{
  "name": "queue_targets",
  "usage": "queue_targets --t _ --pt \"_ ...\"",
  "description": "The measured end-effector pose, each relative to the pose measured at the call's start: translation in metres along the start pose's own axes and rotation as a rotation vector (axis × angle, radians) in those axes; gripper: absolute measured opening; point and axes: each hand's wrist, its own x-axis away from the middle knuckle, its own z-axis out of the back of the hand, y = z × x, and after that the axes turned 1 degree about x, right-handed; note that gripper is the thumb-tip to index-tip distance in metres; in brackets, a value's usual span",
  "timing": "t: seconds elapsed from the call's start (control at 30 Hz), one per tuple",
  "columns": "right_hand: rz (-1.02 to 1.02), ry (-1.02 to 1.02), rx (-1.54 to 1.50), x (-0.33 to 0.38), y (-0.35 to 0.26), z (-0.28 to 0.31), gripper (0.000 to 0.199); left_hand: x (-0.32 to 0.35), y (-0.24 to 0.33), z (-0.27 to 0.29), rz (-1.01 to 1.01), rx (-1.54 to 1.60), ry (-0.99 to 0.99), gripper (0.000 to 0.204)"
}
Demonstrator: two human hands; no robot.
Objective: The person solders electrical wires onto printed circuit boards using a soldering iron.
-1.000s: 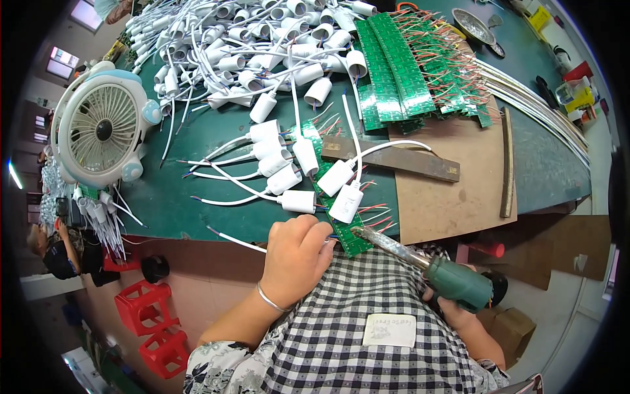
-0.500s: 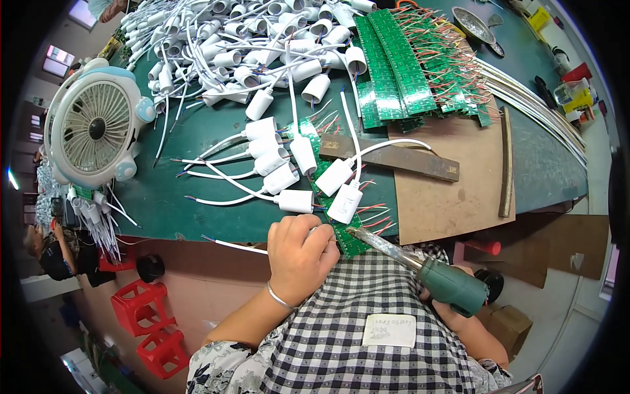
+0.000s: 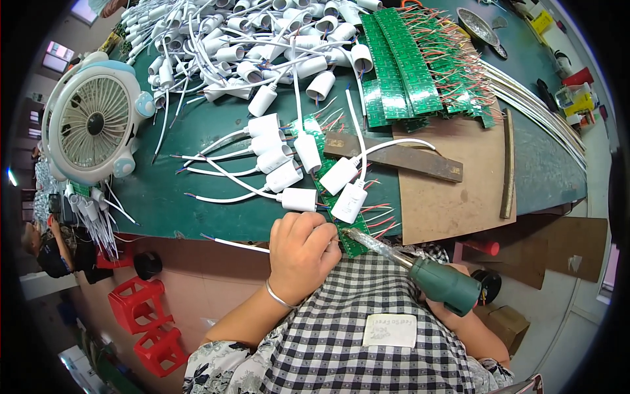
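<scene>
My left hand [image 3: 302,253] is closed at the near end of a green circuit board strip [image 3: 355,247]. A white cable [image 3: 236,245] runs out from under it; the lamp holder's body is hidden in the fingers. My right hand [image 3: 453,316], partly hidden, grips a soldering iron [image 3: 446,285] by its green handle. The iron's tip rests at the board beside my left fingertips. Several white lamp holders [image 3: 298,199] lie left of the strip, their cables pointing left. Another lamp holder [image 3: 349,202] lies across the strip, above the tip. Red and white wires stick out along the strip's right side.
A dark flat bar [image 3: 394,156] lies beyond the strip, partly on a brown board [image 3: 453,203]. Green circuit boards [image 3: 400,65] with wires are stacked behind. A heap of lamp holders [image 3: 262,46] covers the far left, near a fan [image 3: 96,123]. Red stools [image 3: 138,305] stand below left.
The soldering iron and my right hand have shifted slightly left, its tip now closer to my left fingertips. The view of the bench has drifted a little to the right.
</scene>
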Motion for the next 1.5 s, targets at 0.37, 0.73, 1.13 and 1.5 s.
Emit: queue_targets --t 0.37,0.73,1.13,1.5 --pt "-0.321 0.12 -0.443 0.008 0.002 -0.003 0.034 -0.002 -0.001 0.0 -0.014 0.023 -0.021 0.022" --pt "-0.4 0.174 -0.67 0.004 -0.007 0.0 0.025 -0.004 0.0 0.005 0.007 0.053 -0.059 0.022" --pt "-0.063 0.035 -0.158 -0.01 0.0 0.0 0.027 -0.006 -0.005 0.005 0.01 0.081 -0.071 0.02" --pt "-0.312 -0.036 -0.262 0.009 0.004 0.005 0.015 -0.008 -0.006 0.005 -0.013 0.057 -0.081 0.02"
